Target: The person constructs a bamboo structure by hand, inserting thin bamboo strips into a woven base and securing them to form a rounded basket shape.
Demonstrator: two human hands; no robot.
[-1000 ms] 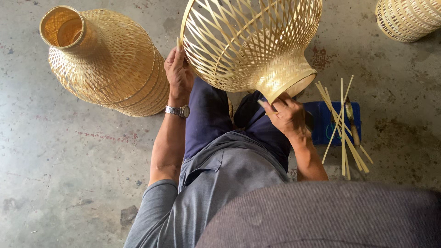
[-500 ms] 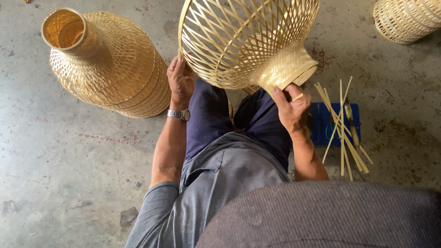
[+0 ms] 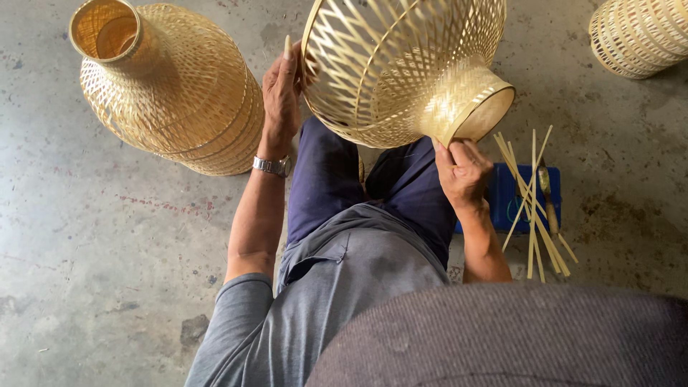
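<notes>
Between the earlier frames and this one the open-weave bamboo basket [image 3: 401,68] had been turned and lifted a little, so that its narrow neck swung outward to the person's right and the round mouth of that neck came into view. It was held in the air above the lap, over the dark blue trousers [image 3: 358,179], touching no floor. The left hand [image 3: 282,93] lay flat along the wide rim with the fingers extended upward, pressing on the weave rather than closing around it; whether the thumb hooked inside could not be told. The right hand [image 3: 462,168] sat just under the neck ring, fingers curled up against its lower edge in a light pinch. Judging by this, the step in hand was turning and checking the piece near its neck, and the next move would call for steady support from the left hand while the right worked at the ring. Its long axis ran from upper left to lower right, with the neck pointing down and to the right. On the concrete floor [image 3: 107,272] a finished vase-shaped basket [image 3: 172,86] lay to the left, another woven basket [image 3: 638,36] sat at the far right, and loose bamboo strips [image 3: 534,208] lay across a blue box [image 3: 505,197].
</notes>
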